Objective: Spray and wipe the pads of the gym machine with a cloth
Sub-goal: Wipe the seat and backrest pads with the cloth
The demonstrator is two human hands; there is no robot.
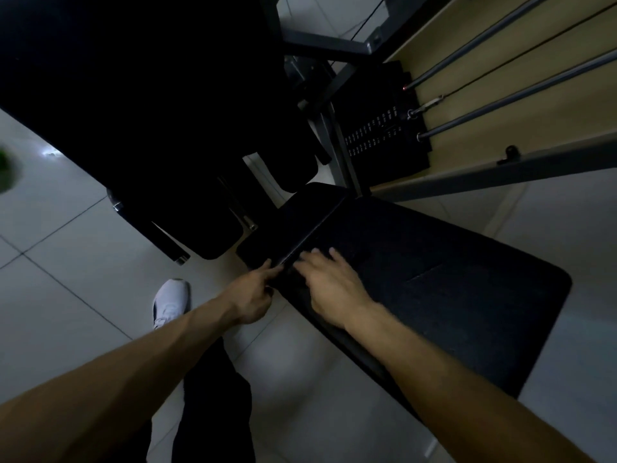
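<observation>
- Both hands are down at the seam (310, 235) where the big pad (434, 295) meets the small pad (300, 215), about mid-shot. The weight stack (384, 135) sits behind them.
- The right hand (330, 285) lies flat on the big pad just beside the seam, fingers straight and spread, not curled round anything. It's blurry and the room is dim, so I can't tell if there's a dark cloth under the palm.
- The left hand (253, 292) is at the near end of the seam, with the index finger stretched out onto the pad's rim and the other fingers tucked in. I can't tell whether it's pinching the edge or just touching it.
- There's no spray bottle anywhere in view.
- My read is that this is the wiping part, working around the gap.
- To do it well, I'd keep the palm flat with even pressure and run overlapping strokes from the seam out toward the far end of the big pad.
- The seam is where sweat and grime probably collect, so I'd push a cloth corner along it with one fingertip.
- I'd use the left hand to steady the edge, and watch the fingers in that gap, since they could get nipped if a pad shifts.
</observation>
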